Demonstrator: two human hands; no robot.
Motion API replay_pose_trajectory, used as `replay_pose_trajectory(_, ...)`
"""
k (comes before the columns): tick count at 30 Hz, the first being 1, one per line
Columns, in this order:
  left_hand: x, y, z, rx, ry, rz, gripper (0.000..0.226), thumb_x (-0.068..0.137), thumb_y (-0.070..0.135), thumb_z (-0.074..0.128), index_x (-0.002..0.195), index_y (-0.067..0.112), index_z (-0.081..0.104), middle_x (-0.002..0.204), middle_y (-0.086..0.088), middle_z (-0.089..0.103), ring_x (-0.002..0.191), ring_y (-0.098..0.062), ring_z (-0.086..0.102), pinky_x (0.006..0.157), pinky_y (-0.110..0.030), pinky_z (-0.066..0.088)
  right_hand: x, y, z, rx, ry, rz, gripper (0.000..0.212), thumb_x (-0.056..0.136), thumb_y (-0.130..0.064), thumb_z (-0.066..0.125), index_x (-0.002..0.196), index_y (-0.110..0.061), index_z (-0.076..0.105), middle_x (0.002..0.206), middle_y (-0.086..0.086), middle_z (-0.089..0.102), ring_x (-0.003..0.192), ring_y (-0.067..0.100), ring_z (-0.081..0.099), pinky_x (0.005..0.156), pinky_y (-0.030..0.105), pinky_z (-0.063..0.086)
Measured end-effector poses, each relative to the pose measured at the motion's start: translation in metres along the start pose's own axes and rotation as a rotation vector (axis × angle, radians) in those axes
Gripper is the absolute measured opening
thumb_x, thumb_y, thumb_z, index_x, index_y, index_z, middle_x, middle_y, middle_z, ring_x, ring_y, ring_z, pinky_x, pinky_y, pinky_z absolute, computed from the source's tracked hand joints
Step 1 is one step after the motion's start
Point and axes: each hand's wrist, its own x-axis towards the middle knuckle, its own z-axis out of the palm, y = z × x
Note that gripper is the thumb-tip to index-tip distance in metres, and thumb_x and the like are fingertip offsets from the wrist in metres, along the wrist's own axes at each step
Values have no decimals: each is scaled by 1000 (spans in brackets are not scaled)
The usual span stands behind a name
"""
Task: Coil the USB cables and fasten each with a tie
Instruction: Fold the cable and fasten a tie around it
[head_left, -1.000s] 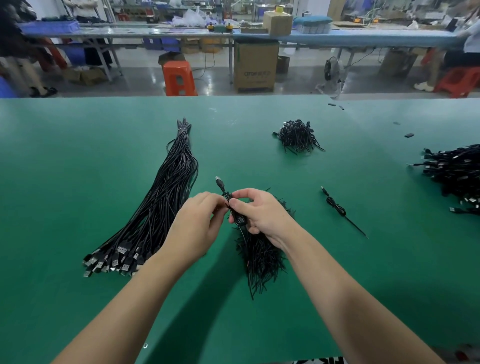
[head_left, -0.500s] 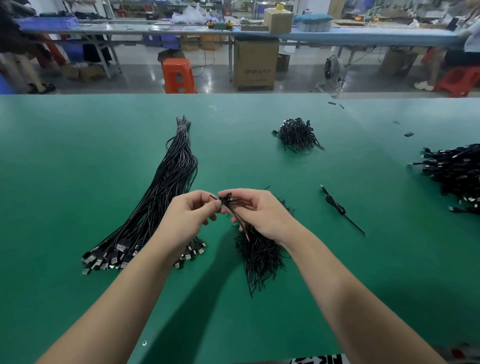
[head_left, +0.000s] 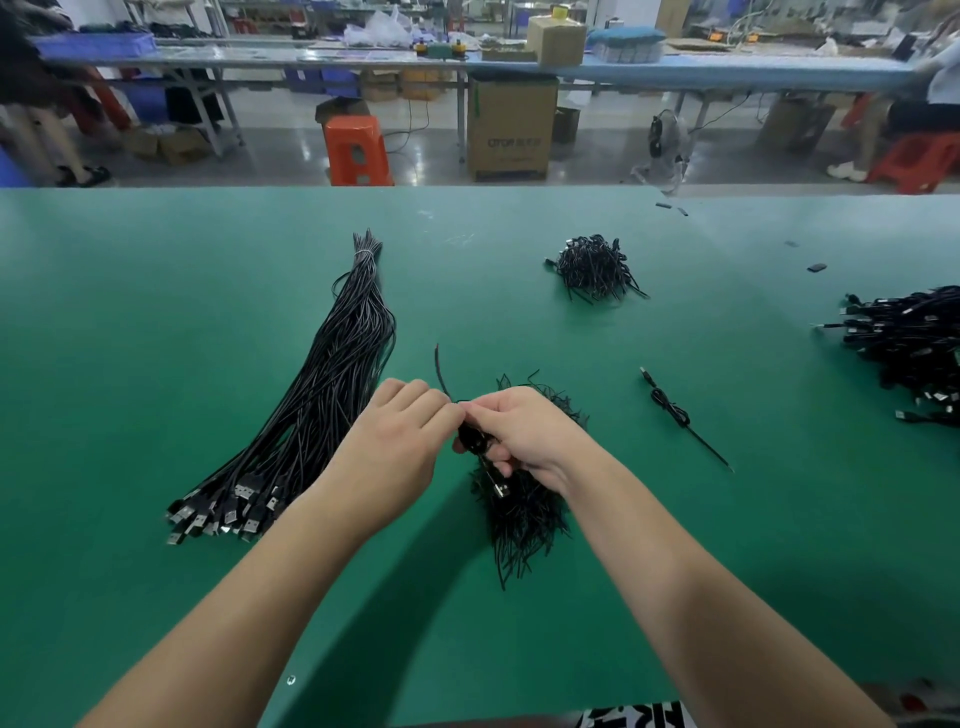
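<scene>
Both of your hands met over the near tie pile (head_left: 519, 514) — that heap is the landmark for everything else. Your right hand (head_left: 524, 436) had its fingers curled around a coiled cable (head_left: 475, 439), its metal plug (head_left: 500, 488) poking out below the palm toward you. Your left hand (head_left: 400, 441) pinched at the same spot, fingertips against the right hand's, apparently working a tie (head_left: 441, 371) whose free end curved up and away from you, past the knuckles. I judged you were mid-twist, fastening this coil.

Left of the tie pile lay the uncoiled cable bundle (head_left: 322, 395), its long axis running from the plugs near your left forearm out to a bound tip farther away. Your left hand was the nearer one to it — so the next cable would most naturally come from that side, drawn along the bundle's length.

Right of the tie pile, one loosely coiled cable (head_left: 675, 413) lay alone on the green table (head_left: 156, 312). Beyond the pile sat a second heap of ties (head_left: 595, 267); far right, a stack of finished cables (head_left: 914, 348).
</scene>
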Motion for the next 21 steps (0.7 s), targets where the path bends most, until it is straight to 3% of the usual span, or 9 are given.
replay_pose_trajectory(2,1,2,-1,-73,-10,-72,12,84,-1,65,89,9,67,80,-3,61,74,-29,56,71,-39,43,1,1,-1,3,48,-3,15,102,-26,58,109,-15,64,79,12,74,47,11,34,42,20,35)
replay_pose_trajectory(4,2,5,-5,-225,-8,-219,7,89,4,63,86,10,67,79,-1,62,75,-26,57,71,-39,41,2,1,-2,107,45,-39,10,104,-18,52,110,-14,59,85,20,69,48,13,40,46,22,39)
replay_pose_trajectory(6,3,8,-8,-417,-15,-435,10,91,6,64,85,14,65,80,4,64,76,-18,57,74,-33,44,-1,2,-5,205,-67,-103,16,104,-6,49,110,-12,62,87,16,71,54,14,49,53,26,48)
replay_pose_trajectory(8,5,6,-9,-619,-39,-662,11,91,11,67,82,18,65,73,9,65,68,-7,56,66,-21,44,-3,4,-8,240,-168,-154,25,97,6,54,115,-9,64,88,9,74,59,14,59,64,30,56)
replay_pose_trajectory(11,6,5,-8,-813,-57,-828,14,92,14,67,79,19,66,62,11,61,54,-3,47,54,-17,37,-3,8,-7,215,-152,-209,24,91,5,66,110,-10,70,85,5,71,63,12,62,67,25,57)
replay_pose_trajectory(14,6,10,-8,-620,-5,-682,11,93,11,66,83,15,64,72,8,63,68,-6,54,64,-18,43,-3,10,-4,-20,11,-250,13,94,-18,70,88,-28,75,71,-9,67,56,11,53,64,22,49)
replay_pose_trajectory(16,5,13,-7,-377,42,-458,9,93,5,62,86,10,65,79,1,63,76,-14,53,74,-31,42,-2,12,-3,-135,62,-230,22,97,-30,66,77,-32,74,60,-7,59,53,13,52,62,23,46)
replay_pose_trajectory(19,2,7,0,-75,28,-149,11,88,2,57,87,8,66,80,-5,62,75,-29,56,73,-40,42,-4,13,-1,-118,-5,-172,26,103,-29,56,87,-18,72,55,-5,58,50,10,54,58,25,50)
replay_pose_trajectory(21,-2,4,3,-32,23,-81,16,88,2,52,88,8,66,82,-4,62,74,-30,55,73,-39,41,-7,13,-1,-63,-80,-141,30,106,-29,49,90,-12,69,53,-11,58,50,9,53,56,25,53)
